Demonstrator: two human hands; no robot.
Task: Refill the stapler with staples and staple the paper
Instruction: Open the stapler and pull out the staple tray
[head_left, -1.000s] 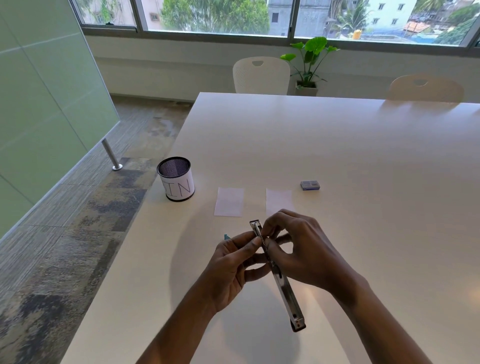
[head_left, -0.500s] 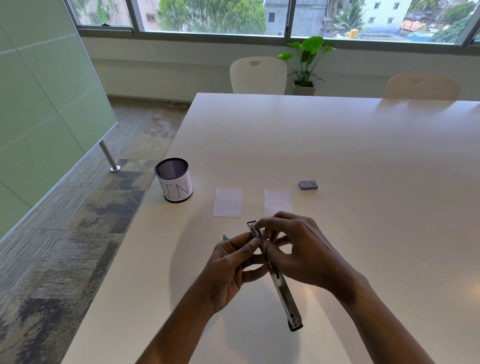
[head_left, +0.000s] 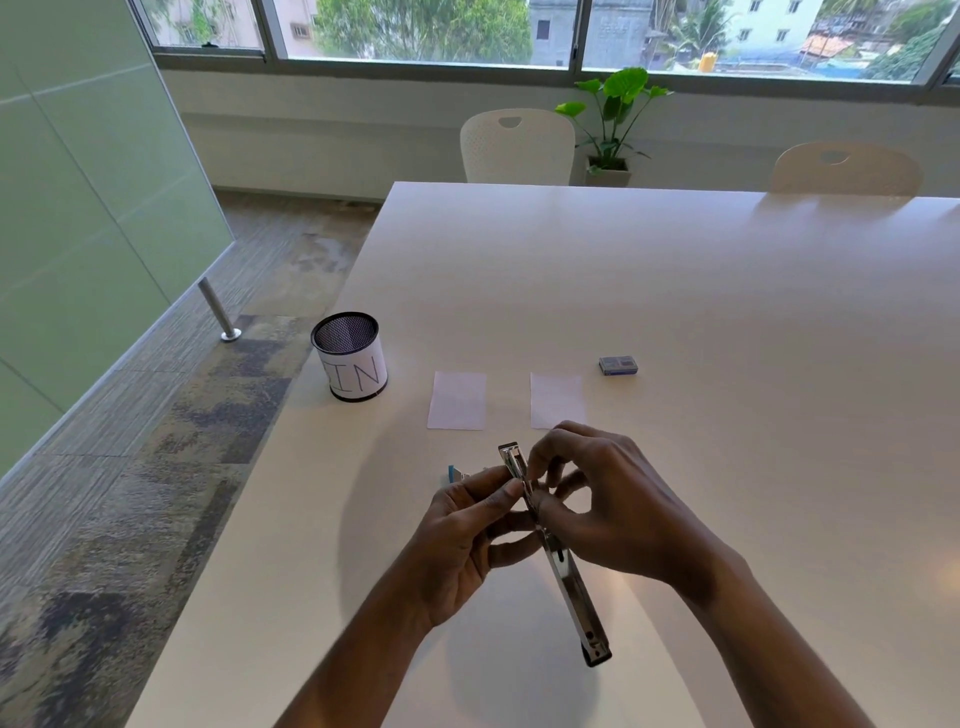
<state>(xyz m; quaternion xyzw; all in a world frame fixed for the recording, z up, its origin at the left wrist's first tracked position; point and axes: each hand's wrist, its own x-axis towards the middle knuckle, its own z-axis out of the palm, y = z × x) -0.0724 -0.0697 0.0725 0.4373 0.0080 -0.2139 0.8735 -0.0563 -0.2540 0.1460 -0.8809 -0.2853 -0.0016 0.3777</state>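
So the left hand (head_left: 467, 535) grip pinches the long chrome stapler (head_left: 563, 571), flipped open and held above the white counter (head_left: 727, 312) near its front edge. The right hand (head_left: 613, 509) grip pinches its rail too; can't tell if staples are in there. Tilted like that, a strip could slide right out.

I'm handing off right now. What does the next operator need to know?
Left hand grips the opened stapler mid-length, above the table.
Right hand pinches its upper rail.
Left paper slip and right paper slip lie flat, apart, beyond the hands; staple box farther right.
Done: stapler opened. Staples in the rail: cannot tell.
To do: finish loading, close it, staple the paper.
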